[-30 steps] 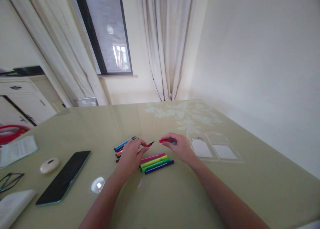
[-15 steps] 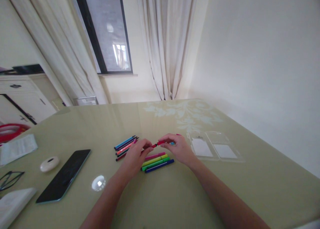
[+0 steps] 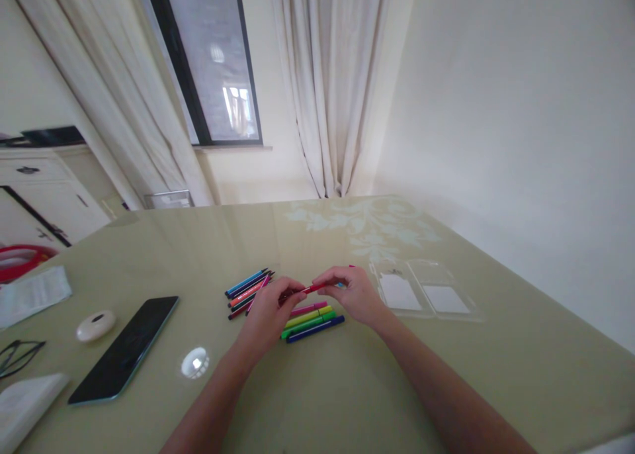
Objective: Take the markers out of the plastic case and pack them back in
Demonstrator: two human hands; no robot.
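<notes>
My left hand (image 3: 272, 310) and my right hand (image 3: 355, 292) meet above the table, each pinching one end of a red felt-tip pen (image 3: 314, 288). The pen looks continuous between the fingertips; its ends are hidden by my fingers. Just below my hands lie pink, yellow, green (image 3: 310, 325) and dark blue (image 3: 316, 329) felt-tip pens, side by side. To the left, partly behind my left hand, another group holds a light blue pen (image 3: 247, 281), an orange pen (image 3: 247, 294) and several darker ones. A bit of light blue shows under my right hand.
An opened clear plastic case (image 3: 421, 314) with white inserts lies at the right. Towards the left are a dark-screened phone (image 3: 124, 351), a white rounded case (image 3: 96, 326), a shiny clear disc (image 3: 194, 363), glasses (image 3: 22, 357) and paper (image 3: 34, 296). A wall borders the table's right side.
The black section that showed between two red parts of the pen is now covered, the parts having been pushed together. My hands have come slightly closer.
</notes>
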